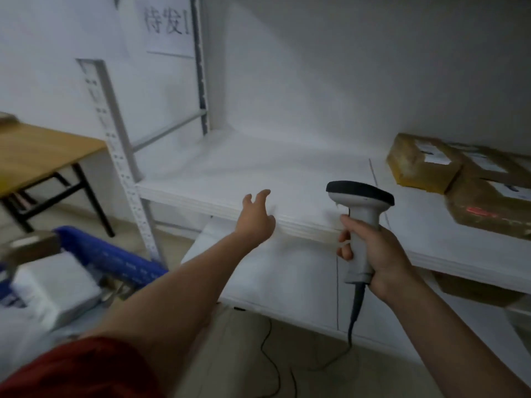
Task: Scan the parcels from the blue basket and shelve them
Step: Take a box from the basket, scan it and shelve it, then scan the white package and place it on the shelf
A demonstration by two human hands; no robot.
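White sign (168,24) reads 待发; parcel labels (434,153) blurred; right hand (373,254) holds scanner (360,202)

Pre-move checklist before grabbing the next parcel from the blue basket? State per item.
1. left hand free: ok, fingers spread, holding nothing.
2. scanner secured: ok, right hand grips its handle.
3. Parcels in blue basket: ok, a white parcel lies in it.
4. Label on that parcel facing up: cannot tell, blurred.
5. Room on shelf: ok, bare board beside the brown parcels.
6. cable free of snags: cannot tell, it trails to the floor.
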